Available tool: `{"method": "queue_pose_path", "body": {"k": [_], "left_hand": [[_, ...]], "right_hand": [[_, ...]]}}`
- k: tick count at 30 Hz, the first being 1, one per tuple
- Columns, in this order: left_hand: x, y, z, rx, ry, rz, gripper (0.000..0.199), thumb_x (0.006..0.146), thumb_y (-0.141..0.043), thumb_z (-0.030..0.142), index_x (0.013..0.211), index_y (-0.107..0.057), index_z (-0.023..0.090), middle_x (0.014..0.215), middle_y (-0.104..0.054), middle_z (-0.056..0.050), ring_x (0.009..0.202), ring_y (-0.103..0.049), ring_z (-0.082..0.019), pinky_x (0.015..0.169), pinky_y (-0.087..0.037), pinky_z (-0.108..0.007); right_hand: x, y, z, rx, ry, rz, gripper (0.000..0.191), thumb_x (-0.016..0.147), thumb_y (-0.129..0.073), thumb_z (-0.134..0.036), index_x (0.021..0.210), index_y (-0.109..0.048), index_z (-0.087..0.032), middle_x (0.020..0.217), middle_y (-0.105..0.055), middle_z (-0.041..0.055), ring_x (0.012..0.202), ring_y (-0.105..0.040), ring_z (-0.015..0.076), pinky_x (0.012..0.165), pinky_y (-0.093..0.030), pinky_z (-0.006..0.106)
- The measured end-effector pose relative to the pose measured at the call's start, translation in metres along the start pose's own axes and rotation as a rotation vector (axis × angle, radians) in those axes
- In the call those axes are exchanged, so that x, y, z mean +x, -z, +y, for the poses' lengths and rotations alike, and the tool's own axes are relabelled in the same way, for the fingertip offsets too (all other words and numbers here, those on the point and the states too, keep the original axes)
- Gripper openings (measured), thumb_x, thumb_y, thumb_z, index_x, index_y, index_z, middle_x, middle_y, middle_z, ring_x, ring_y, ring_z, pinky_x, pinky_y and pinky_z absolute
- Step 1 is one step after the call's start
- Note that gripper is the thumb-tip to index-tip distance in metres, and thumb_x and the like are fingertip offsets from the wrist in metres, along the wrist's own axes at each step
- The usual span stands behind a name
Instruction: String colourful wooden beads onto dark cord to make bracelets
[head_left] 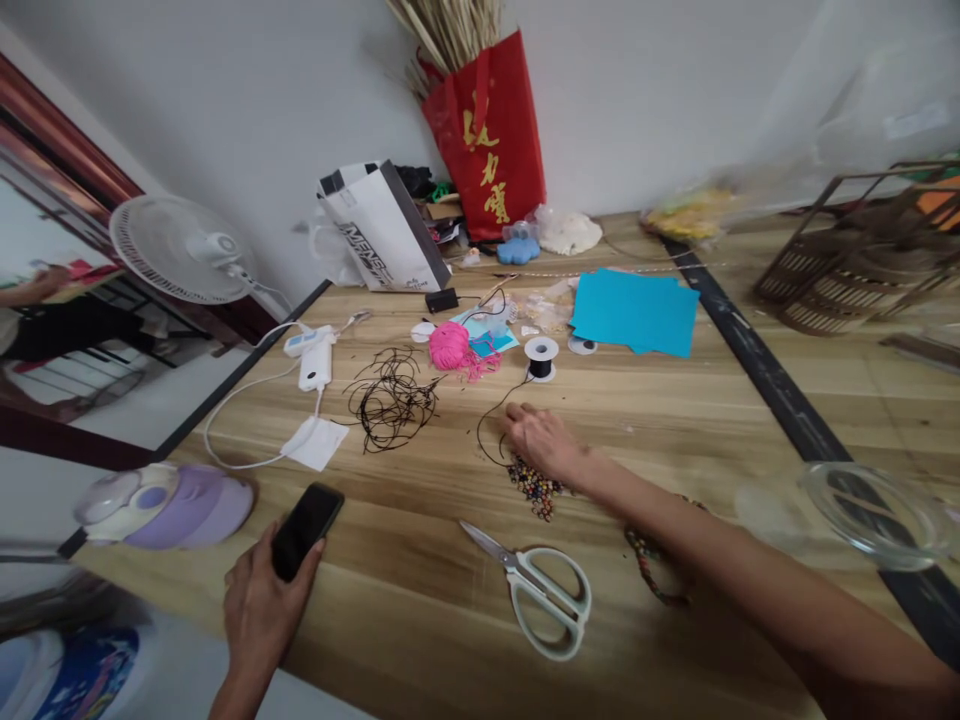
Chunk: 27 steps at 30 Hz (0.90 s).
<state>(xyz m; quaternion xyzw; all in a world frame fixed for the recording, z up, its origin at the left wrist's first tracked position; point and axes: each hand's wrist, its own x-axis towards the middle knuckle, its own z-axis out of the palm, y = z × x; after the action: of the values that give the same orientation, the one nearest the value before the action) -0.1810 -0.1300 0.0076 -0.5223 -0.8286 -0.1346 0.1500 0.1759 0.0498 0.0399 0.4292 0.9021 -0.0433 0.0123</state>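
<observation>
My left hand (pixel 262 595) is closed around the lower end of a black smartphone (pixel 306 530) at the table's near left edge. My right hand (pixel 544 438) reaches across the middle with its fingers curled down; whatever is under the fingertips is hidden. Beneath that hand lies a pile of small multicoloured beads (pixel 534 490). Thin black cord (pixel 480 435) runs from a white spool (pixel 541 358) in a curve to the beads. White-handled scissors (pixel 536 590) lie partly open nearer me. A beaded string (pixel 649 565) is partly covered by my right forearm.
Left of centre are tangled black cord (pixel 394 400) and a pink yarn ball (pixel 448 345). Blue sheets (pixel 636 312) lie behind the spool. A glass jar (pixel 862 515) stands right, a purple-and-white bottle (pixel 169 505) lies left. A red bag (pixel 491 140) stands against the wall.
</observation>
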Motion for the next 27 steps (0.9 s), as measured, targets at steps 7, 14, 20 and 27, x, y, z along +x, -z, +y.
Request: {"method": "queue_pose_path", "body": {"k": [7, 14, 20, 27], "left_hand": [[-0.001, 0.003, 0.006, 0.035, 0.076, -0.019, 0.071, 0.077, -0.050, 0.056, 0.129, -0.049, 0.008, 0.107, -0.063, -0.019, 0.104, -0.056, -0.037, 0.087, -0.046, -0.047], [-0.004, 0.002, 0.003, -0.002, 0.080, -0.030, 0.075, 0.076, -0.053, 0.057, 0.132, -0.045, 0.007, 0.111, -0.063, -0.019, 0.106, -0.055, -0.035, 0.091, -0.045, -0.045], [-0.006, 0.001, -0.005, -0.043, 0.080, -0.077, 0.073, 0.076, -0.055, 0.058, 0.131, -0.045, 0.012, 0.114, -0.061, -0.018, 0.105, -0.055, -0.034, 0.091, -0.043, -0.045], [-0.018, 0.005, -0.006, -0.109, 0.158, -0.041, 0.070, 0.074, -0.058, 0.055, 0.129, -0.045, 0.014, 0.121, -0.057, -0.018, 0.115, -0.050, -0.036, 0.099, -0.036, -0.050]], "right_hand": [[0.022, -0.007, 0.006, -0.036, 0.066, -0.049, 0.023, 0.089, -0.042, -0.005, 0.093, -0.064, -0.011, 0.099, -0.064, 0.0136, 0.086, -0.056, 0.0206, 0.062, -0.039, 0.027], [0.027, -0.015, 0.007, -0.071, 0.128, -0.053, 0.024, 0.089, -0.041, -0.004, 0.098, -0.062, -0.010, 0.103, -0.064, 0.0162, 0.089, -0.060, 0.0222, 0.062, -0.039, 0.027], [0.023, -0.016, 0.013, -0.065, 0.113, -0.013, 0.017, 0.089, -0.045, -0.010, 0.096, -0.061, -0.011, 0.098, -0.066, 0.0151, 0.083, -0.062, 0.0207, 0.060, -0.038, 0.026], [0.001, -0.002, 0.022, 0.781, -0.020, 0.300, 0.014, 0.086, -0.049, -0.028, 0.080, -0.057, -0.018, 0.068, -0.061, 0.0022, 0.061, -0.056, 0.0150, 0.057, -0.041, 0.026]]}}
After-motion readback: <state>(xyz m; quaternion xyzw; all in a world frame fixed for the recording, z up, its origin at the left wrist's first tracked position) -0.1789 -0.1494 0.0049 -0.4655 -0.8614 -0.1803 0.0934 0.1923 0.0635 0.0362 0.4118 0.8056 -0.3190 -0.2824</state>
